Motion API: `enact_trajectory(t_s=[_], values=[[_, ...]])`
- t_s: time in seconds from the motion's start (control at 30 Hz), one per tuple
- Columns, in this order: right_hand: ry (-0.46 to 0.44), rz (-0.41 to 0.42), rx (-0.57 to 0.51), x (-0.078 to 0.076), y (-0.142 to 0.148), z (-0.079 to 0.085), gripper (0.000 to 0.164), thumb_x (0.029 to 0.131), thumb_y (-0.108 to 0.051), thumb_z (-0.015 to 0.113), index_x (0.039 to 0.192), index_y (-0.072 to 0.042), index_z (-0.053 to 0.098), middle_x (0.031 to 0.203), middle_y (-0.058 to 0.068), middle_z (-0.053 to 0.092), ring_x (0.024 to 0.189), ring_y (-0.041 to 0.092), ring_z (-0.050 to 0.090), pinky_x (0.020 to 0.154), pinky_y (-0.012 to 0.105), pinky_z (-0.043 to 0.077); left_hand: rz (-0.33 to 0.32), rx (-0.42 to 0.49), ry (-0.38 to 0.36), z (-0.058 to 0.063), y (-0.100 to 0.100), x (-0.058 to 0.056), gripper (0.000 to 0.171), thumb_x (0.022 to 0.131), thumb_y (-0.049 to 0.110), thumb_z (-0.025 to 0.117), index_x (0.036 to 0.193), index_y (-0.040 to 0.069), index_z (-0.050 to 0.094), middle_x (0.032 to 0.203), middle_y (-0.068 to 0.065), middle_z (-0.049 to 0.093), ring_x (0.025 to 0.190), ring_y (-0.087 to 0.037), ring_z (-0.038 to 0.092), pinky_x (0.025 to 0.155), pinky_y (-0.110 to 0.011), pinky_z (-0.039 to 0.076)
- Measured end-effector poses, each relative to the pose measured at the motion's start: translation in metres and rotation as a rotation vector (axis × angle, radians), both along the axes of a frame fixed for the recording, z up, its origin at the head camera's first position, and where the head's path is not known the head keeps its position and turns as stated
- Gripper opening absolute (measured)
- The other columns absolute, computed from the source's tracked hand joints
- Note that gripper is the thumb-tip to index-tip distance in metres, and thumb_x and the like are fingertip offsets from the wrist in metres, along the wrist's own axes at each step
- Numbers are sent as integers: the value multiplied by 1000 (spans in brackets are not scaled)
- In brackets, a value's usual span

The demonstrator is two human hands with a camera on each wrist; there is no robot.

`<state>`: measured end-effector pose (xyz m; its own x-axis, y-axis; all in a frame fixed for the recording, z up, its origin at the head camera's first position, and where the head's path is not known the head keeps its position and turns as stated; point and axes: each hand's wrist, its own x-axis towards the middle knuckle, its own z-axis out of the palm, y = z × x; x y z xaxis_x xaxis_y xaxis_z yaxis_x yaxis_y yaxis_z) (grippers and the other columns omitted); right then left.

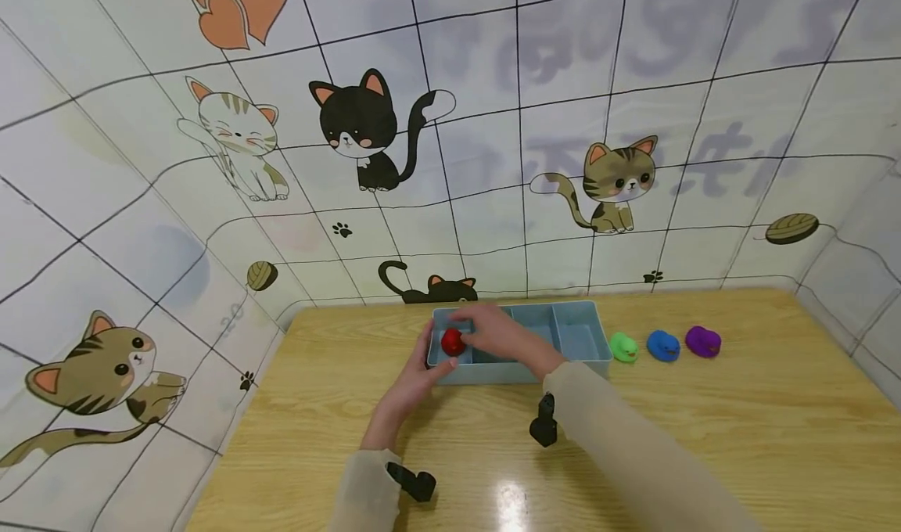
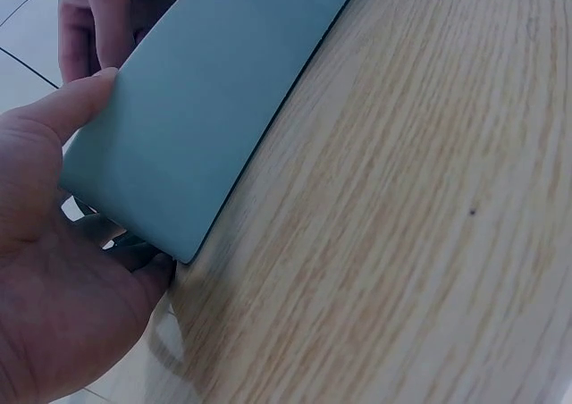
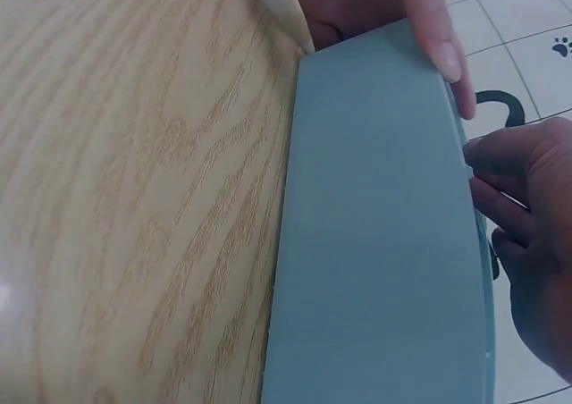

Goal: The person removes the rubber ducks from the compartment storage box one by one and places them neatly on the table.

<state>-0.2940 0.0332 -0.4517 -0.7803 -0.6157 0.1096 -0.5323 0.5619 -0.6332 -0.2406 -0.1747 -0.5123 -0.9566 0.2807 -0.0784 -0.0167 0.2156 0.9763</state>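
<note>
A light blue divided box point(image 1: 521, 374) stands on the table near the wall. My left hand point(image 1: 414, 379) grips its left end, thumb at the front rim and fingers along the end wall; the left wrist view shows the thumb against the box's long side point(image 2: 214, 109). A small red toy duck point(image 1: 453, 342) is in the leftmost compartment. Over that compartment my right hand point(image 1: 501, 333) reaches in from the right and pinches the duck, thumb at its right side. In the right wrist view, the right hand's curled fingers point(image 3: 505, 189) dip behind the rim, which hides the duck.
To the right of the box, a green toy duck point(image 1: 623, 347), a blue toy duck point(image 1: 663, 346) and a purple toy duck point(image 1: 703, 342) stand in a row on the wooden table point(image 1: 633, 438). A cat-patterned cloth wall point(image 1: 486, 203) rises close behind the box.
</note>
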Motion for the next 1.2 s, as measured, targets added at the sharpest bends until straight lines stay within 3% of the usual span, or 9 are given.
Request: enact_trajectory(t_s=[0.2,0.43,0.73,0.87,1.2], values=[[26,5,68,-10,-12,-6,37,95,0,68,132,-1,67,128,13,69,120,30,63,99,44,52,-15,23,15,-1,0,-2,90,101,23,68,166,22,6,171,-15,1,156,-36,2,121,-60,14],[-6,79,11,-13,-17,-10,35,96,4,66,131,4,66,123,18,69,107,29,66,83,37,56,-15,-1,5,-2,-1,-2,91,101,28,68,166,24,5,171,-14,-2,156,-34,-4,121,-62,11],[7,122,39,-15,-18,-14,41,93,11,61,133,5,64,128,19,66,114,32,64,90,41,54,11,-16,-1,0,1,-1,89,101,25,67,167,25,6,171,-14,-1,156,-34,-4,121,-62,11],[21,103,71,-14,-21,-16,41,93,13,59,133,3,65,129,16,66,117,30,62,94,41,53,15,-12,1,-1,1,-1,89,101,24,68,167,24,7,171,-13,0,156,-32,-3,121,-61,11],[27,111,106,-17,-25,-18,35,95,11,59,129,4,68,121,15,70,107,27,65,90,40,54,8,-4,7,1,1,-1,91,100,24,69,166,23,8,171,-14,2,156,-31,0,122,-58,12]])
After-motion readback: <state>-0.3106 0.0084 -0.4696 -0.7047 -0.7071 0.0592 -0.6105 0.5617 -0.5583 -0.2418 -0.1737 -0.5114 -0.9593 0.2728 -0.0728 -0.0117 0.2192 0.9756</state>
